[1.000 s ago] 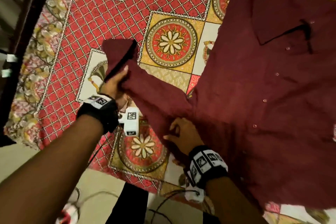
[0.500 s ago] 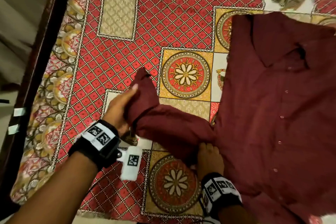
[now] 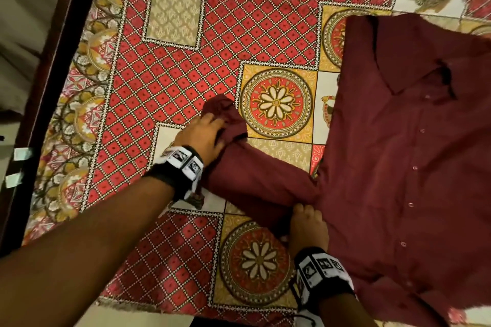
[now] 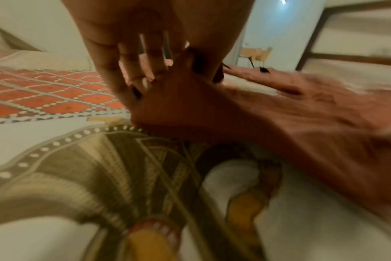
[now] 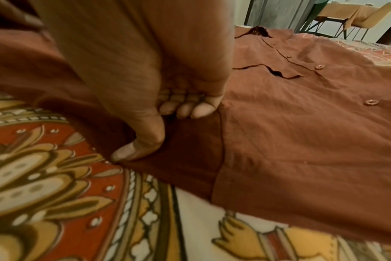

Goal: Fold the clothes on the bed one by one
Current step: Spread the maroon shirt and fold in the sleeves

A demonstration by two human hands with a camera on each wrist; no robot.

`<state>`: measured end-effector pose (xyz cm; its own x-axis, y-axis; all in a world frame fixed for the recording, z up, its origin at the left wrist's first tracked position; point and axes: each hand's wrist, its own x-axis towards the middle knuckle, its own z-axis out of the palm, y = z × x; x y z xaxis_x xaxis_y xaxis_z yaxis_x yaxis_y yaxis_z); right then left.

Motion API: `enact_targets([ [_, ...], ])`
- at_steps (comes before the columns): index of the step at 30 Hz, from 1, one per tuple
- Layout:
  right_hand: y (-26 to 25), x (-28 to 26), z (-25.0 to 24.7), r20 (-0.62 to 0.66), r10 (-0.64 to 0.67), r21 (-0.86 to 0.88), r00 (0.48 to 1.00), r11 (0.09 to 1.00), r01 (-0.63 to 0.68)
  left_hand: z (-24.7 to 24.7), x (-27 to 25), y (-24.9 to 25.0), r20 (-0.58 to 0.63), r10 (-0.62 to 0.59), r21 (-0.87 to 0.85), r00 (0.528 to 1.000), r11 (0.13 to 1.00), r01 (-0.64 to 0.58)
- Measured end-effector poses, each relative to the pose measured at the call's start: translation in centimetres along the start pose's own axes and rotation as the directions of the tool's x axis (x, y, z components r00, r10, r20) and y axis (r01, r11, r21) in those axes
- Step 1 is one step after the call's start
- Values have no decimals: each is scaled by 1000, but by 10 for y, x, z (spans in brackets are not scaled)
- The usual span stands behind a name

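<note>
Fingers (image 4: 132, 70) of the left hand (image 3: 202, 135): spread and fairly straight, laid over the bunched cuff end of the sleeve (image 3: 255, 178); the thumb side is hidden by cloth in the left wrist view, so whether it pinches the cuff cannot be told.

Sleeve: maroon, long, running from the cuff at the left across to the armpit seam at the right; rumpled and doubled over at the cuff, lying on the patterned bedsheet (image 3: 186, 48).

Right hand (image 3: 308, 225): at the armpit seam, where sleeve meets body. The right wrist view shows its fingers (image 5: 185, 109) curled under toward the palm and the thumb (image 5: 143, 141) pressed down on the cloth edge; it reads as pinning, perhaps pinching, the fabric.

Shirt (image 3: 411, 167): maroon, buttoned, collar toward the far side, spread face-up on the right part of the bed, with its right portion running out of the head view.

Step in hand, as judged: folding the sleeve in over the body.

Handling notes: keep the right hand as an anchor at the seam so the body does not drag. Shake the cuff flat first, since the bunch would fold in as a lump. Carry the sleeve across low and straight, then smooth outward from the seam. Thin, limp cloth; expect creases unless it is held taut.
</note>
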<state>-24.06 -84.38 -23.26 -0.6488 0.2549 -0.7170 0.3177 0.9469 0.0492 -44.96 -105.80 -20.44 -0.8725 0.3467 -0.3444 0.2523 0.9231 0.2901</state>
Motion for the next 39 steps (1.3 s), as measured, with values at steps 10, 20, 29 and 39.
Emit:
enact_targets([
  [10,0,-5,3,-20,2,25,1000,1000,-1,-13,-21,-107,445,-619,-891,647,-381,248],
  [20,-5,-24,-29,-424,-118,288,898,922,257,-22,-49,-124,-419,21,-68,908,996,-55],
  [29,-55,22,-10,-395,-370,166,841,872,461,-26,27,-167,303,213,283,929,911,-301],
  [39,-9,31,-11,-403,-329,115,854,908,403,-33,33,-173,273,111,350,956,914,-206],
])
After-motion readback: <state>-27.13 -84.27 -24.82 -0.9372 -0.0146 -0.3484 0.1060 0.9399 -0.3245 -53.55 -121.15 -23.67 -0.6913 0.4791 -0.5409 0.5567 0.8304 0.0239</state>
